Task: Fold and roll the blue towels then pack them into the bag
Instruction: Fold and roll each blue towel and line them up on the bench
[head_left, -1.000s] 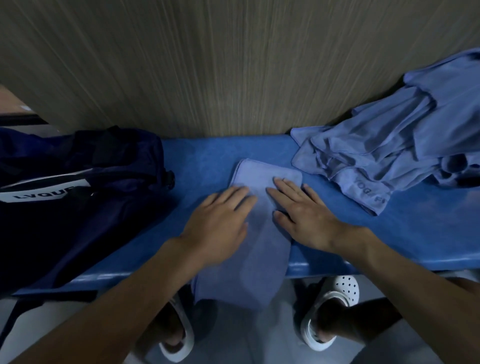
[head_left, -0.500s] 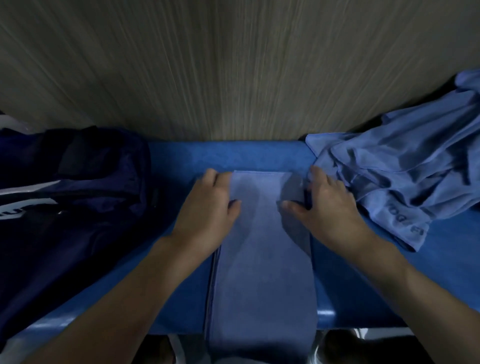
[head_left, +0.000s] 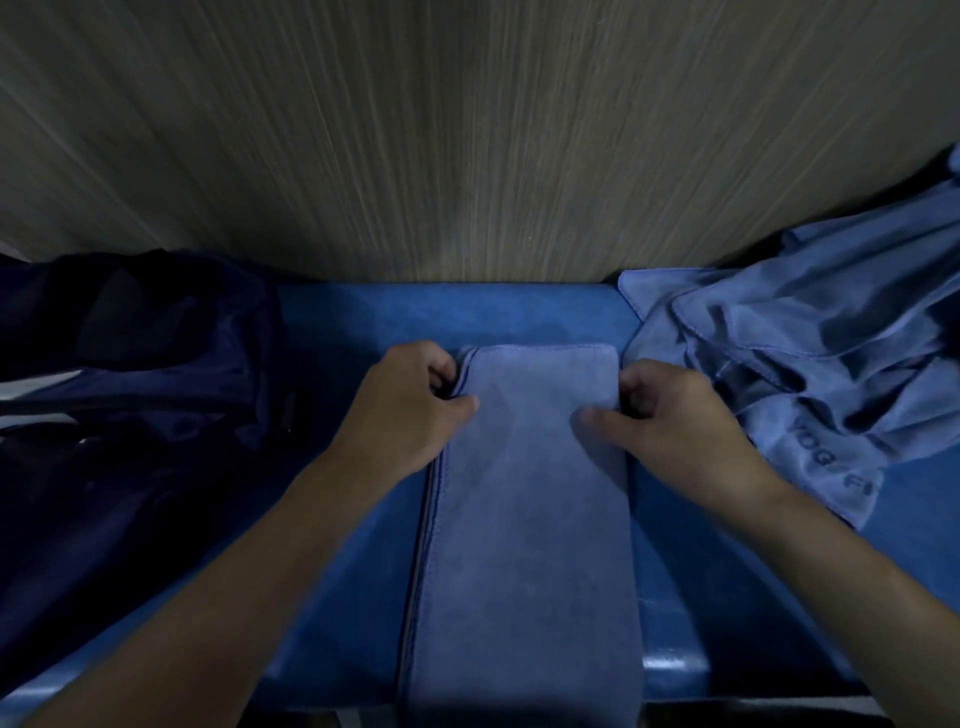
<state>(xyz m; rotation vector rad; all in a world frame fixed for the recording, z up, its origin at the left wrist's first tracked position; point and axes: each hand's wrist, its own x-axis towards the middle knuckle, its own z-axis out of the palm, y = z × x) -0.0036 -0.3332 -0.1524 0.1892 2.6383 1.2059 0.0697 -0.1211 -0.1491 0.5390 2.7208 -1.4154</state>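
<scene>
Fingers of the left hand and right hand curl round the folded towel's far corners, thumbs on top. It lies lengthwise on the bench (near end overhanging at 6 o'clock); the bag sits at 9 o'clock, the loose towels at 3 o'clock.

Folded towel on bench, between bag and towel pile

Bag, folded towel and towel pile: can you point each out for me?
bag (head_left: 156, 374), head view, its dark top fabric.
folded towel (head_left: 524, 545), head view, middle of its flat strip.
towel pile (head_left: 810, 353), head view, a crumpled fold.
</scene>
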